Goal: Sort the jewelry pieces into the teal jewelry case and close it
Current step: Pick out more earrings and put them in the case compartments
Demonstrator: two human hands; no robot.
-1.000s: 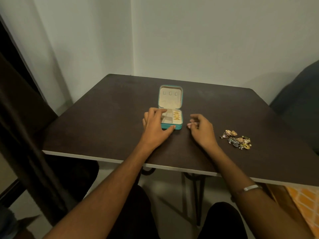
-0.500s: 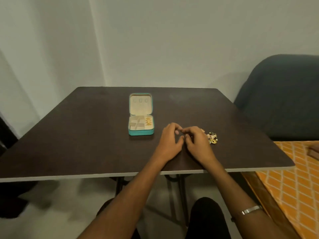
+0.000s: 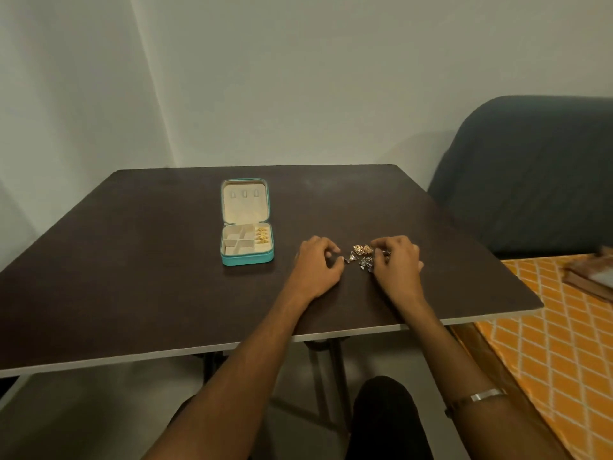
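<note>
A big dark brown bench [image 3: 132, 277] is standing in the corner of a room with pale walls. A dark blue-grey sofa [image 3: 530, 180] is sitting just to the right of it, and an orange cloth with a white diamond pattern [image 3: 547, 343] is lying lower down on the right. The teal jewelry case [image 3: 247, 258] is lying open on the bench, to the left of both hands, with its lid leaning back flat. Its cream inside is split into little boxes, and some gold pieces [image 3: 261, 235] are sitting in the box on the right. The left hand [image 3: 316, 265] is resting on the bench with its fingers curled in, and I cannot tell if it is pinching anything. The right hand [image 3: 396, 260] is reaching over the pile of jewelry pieces [image 3: 363, 255], with curled fingers touching it, but I cannot tell if it is holding one. The pile is lying between the two hands, well apart from the case. A thin silver bracelet [image 3: 487, 394] is sitting on the right arm.
</note>
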